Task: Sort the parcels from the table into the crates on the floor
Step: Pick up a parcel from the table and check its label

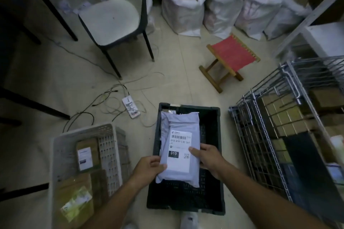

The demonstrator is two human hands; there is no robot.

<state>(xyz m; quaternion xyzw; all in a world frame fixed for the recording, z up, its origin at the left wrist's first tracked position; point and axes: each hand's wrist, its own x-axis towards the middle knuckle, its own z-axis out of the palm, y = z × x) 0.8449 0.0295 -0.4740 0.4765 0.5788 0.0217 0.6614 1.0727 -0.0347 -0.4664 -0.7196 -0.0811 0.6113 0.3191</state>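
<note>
pale tiled floor, dim light. loose cables (111, 98) and a power strip (130, 107) lie beyond the crates; three white sacks (183, 9) line the far wall, with a red folding stool (232, 55) in front of them.

grey poly mailer (179, 147) held over the black crate (214, 154), directly below my hands; i cannot tell whether its far end touches the crate floor. long axis runs away from me, same way as the crate's long side. left hand (149, 170) pinches the near left edge, thumb on top. right hand (206, 158) clamps the right edge, thumb across the white label (179, 151). both hands equally near.

mailer is soft, slightly puffed and wrinkled; label shows a barcode and "010" in a black block.

white crate (109, 154) to my left holds brown parcels (87, 153). judgement: a straight drop suits; no turning needed.
</note>
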